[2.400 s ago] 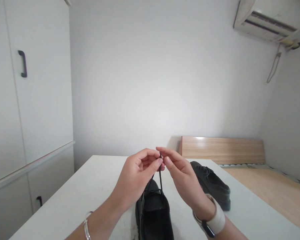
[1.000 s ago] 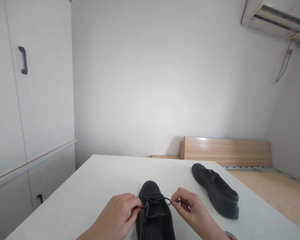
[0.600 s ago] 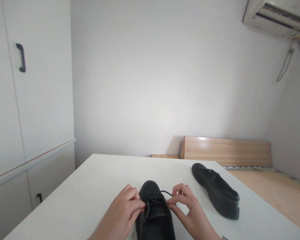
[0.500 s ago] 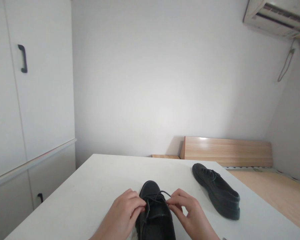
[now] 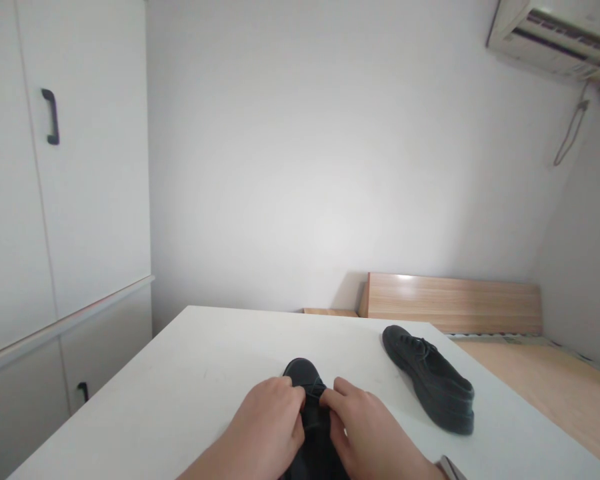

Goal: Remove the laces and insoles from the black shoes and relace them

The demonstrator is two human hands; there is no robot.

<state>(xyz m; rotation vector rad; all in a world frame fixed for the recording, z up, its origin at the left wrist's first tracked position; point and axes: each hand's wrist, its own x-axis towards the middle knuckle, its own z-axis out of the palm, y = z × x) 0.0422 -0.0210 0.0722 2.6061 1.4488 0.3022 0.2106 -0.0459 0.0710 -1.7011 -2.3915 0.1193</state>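
Observation:
A black lace-up shoe [image 5: 303, 369] lies on the white table before me, toe pointing away. My left hand [image 5: 270, 417] bends over its left side, fingers closed on the edge beside the lacing. From the right, my right hand [image 5: 357, 420] pinches at the lacing, where the black shoelace [image 5: 314, 387] runs into its fingertips. Both hands cover much of the shoe's sides, so the exact grip of the fingertips is partly hidden. The matching black shoe [image 5: 430, 380] rests farther right, laced and tied, heel toward me.
The white table [image 5: 215, 360] spreads around the shoes. At left stands a white cabinet [image 5: 95, 167] with dark handles. Beyond the table's right edge are a wooden headboard [image 5: 455, 303] and a bare bed board [image 5: 530, 373]. An air conditioner [image 5: 555, 40] hangs at upper right.
Both hands have come closer together over the shoe's lacing. The loose lace loop that arched beside my right fingers no longer shows. The other shoe has stayed in place.

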